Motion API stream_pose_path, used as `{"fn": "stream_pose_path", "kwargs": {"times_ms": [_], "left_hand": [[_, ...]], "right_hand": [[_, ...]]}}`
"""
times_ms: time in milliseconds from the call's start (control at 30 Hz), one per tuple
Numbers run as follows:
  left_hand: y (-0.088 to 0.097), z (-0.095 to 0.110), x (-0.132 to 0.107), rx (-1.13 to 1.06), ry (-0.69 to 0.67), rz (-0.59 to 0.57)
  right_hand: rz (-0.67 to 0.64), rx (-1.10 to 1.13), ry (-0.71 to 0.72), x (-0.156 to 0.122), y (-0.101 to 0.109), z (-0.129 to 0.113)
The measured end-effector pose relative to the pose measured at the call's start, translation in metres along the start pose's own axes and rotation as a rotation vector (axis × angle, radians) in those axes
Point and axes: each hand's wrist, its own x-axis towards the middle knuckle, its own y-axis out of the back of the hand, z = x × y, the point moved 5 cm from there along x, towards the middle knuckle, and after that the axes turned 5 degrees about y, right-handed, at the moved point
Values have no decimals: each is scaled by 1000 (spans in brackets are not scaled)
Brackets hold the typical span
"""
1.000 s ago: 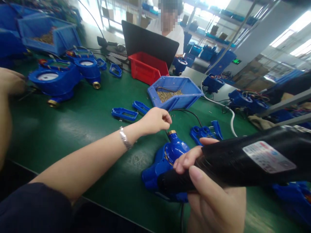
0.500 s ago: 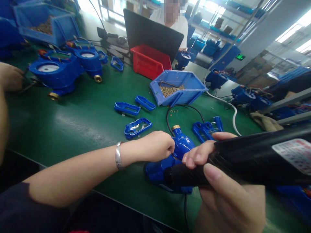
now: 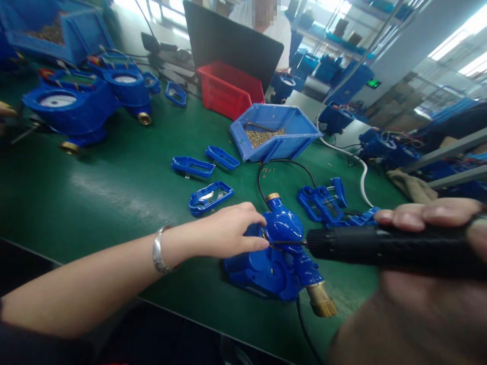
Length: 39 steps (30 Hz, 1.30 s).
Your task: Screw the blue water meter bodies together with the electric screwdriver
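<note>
A glossy blue, brass-ended meter point(image 3: 284, 228) lies on the green surface point(image 3: 125, 167); right of it, the right hand point(image 3: 411, 304) grips a black cylindrical screwdriver point(image 3: 365, 243); left, the left hand point(image 3: 224, 230) (grasp hard to tell). Ideally the thin metal bit point(image 3: 299, 243) sits straight.

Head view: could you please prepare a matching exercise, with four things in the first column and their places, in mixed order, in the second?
Things:
1. electric screwdriver
2. silver bracelet
3. heap of small brass screws
4. red plastic bin

Places:
A. inside an open blue bin
B. just in front of a dark panel
C. held in the right hand, beside a blue water meter
D. around the wrist above the left hand

Right pairs: 1-C, 2-D, 3-A, 4-B
</note>
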Motion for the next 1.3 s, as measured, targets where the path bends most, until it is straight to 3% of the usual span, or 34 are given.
{"fn": "stream_pose_path", "kwargs": {"times_ms": [33, 100, 200, 267, 500, 767, 1133, 1300], "left_hand": [[-5, -10, -4, -103, 110, 37], [-25, -25, -12, -382, 286, -6], [-55, -30, -18, -841, 373, -153], [-64, -30, -18, -989, 394, -163], [-67, -27, -13, -1114, 398, -129], [-72, -27, -12, -1142, 438, -31], [-66, -27, -12, -915, 521, 0], [-68, -28, -11, -902, 489, 0]], "right_hand": [[-4, 3, 36, -1, -5, 0], [-43, 33, 72, -4, -13, 4], [-113, 72, 19, -8, -20, 14], [-160, 68, 7, -10, -22, 18], [-255, 51, -43, -9, -27, 22], [-422, 66, -410, -26, -31, 59], [-455, 57, -410, -33, -23, 63], [-443, 57, -399, -33, -23, 64]]}}
